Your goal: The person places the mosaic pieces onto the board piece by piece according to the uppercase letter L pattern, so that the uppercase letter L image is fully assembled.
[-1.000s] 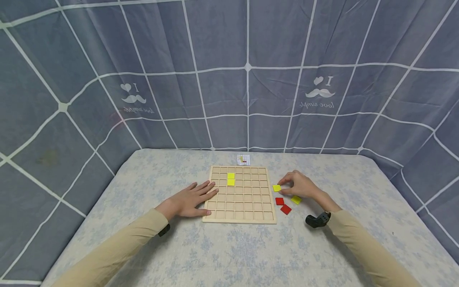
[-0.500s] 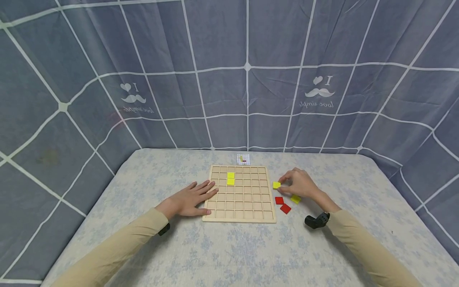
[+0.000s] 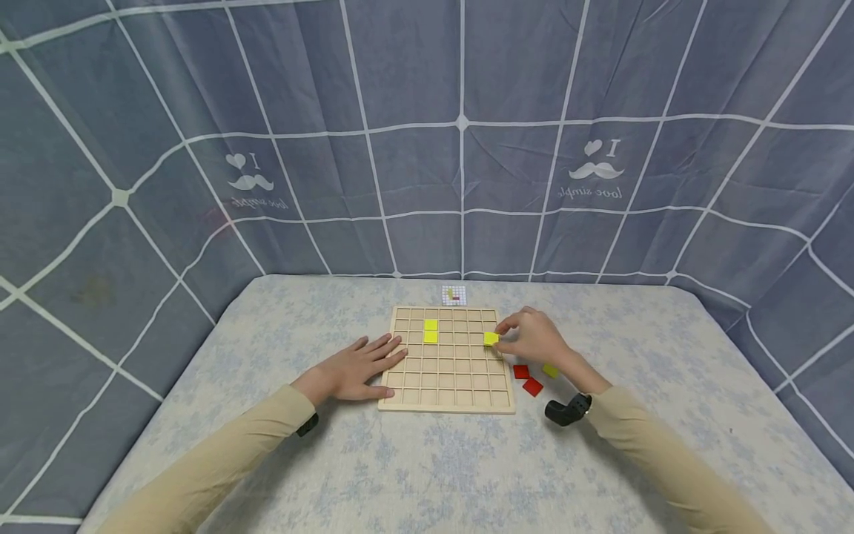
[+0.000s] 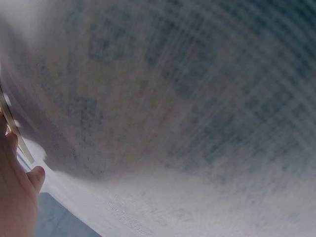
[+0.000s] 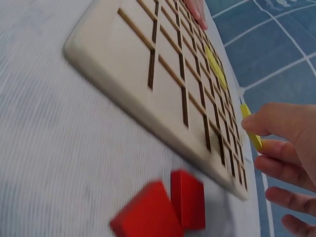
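Observation:
A square wooden grid board (image 3: pixel 454 406) lies on the table, with two yellow tiles (image 3: pixel 431 331) set one behind the other in its cells. My left hand (image 3: pixel 360 368) rests with fingers spread over the board's left edge; the left wrist view catches only part of that hand (image 4: pixel 19 187). Between thumb and fingertips my right hand (image 3: pixel 534 341) pinches a yellow square tile (image 3: pixel 491 339) above the board's right side. The right wrist view shows this held tile (image 5: pixel 251 127) edge-on, in front of the pinching fingers.
Two red tiles (image 3: pixel 521 371) lie right of the board, and a loose yellow tile (image 3: pixel 550 370) sits partly under the right hand. Behind the board is a small card (image 3: pixel 454 295) printed with a coloured grid. A dark blue curtain (image 3: pixel 460 170) hangs beyond the table's back edge.
My right hand has carried the yellow tile leftward, from beside the board to over its right edge. My left hand has stayed in place.

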Available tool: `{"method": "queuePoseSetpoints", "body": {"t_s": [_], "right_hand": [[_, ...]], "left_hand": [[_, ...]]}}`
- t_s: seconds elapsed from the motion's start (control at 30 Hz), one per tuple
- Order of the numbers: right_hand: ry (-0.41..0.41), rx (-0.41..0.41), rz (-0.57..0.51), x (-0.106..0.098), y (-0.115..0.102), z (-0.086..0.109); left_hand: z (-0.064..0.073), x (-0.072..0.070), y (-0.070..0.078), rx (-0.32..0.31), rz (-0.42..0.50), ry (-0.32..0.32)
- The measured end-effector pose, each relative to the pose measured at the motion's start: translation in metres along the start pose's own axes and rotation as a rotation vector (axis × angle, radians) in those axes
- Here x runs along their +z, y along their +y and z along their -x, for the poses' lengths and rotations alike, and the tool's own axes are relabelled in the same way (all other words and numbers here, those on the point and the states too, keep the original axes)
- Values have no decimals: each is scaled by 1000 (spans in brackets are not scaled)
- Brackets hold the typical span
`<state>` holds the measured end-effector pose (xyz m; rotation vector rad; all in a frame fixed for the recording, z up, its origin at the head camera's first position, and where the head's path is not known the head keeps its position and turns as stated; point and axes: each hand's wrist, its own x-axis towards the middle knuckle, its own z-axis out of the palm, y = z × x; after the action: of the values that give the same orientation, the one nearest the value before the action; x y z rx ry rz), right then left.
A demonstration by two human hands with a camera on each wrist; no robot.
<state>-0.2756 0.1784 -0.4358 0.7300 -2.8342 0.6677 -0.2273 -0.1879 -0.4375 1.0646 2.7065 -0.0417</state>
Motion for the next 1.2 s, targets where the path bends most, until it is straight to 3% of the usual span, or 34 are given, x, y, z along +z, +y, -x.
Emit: {"method": "queuePoseSetpoints", "body": {"t_s": [0.67,1.2], "right_hand": [[-10,-140,-75,38,-57,-36],[-66,-88,-62,58,-74,-42]], "left_hand": [[-2,3,-2,-25,-7,-27],[-1,2,-1,-17,-2,-14]]}}
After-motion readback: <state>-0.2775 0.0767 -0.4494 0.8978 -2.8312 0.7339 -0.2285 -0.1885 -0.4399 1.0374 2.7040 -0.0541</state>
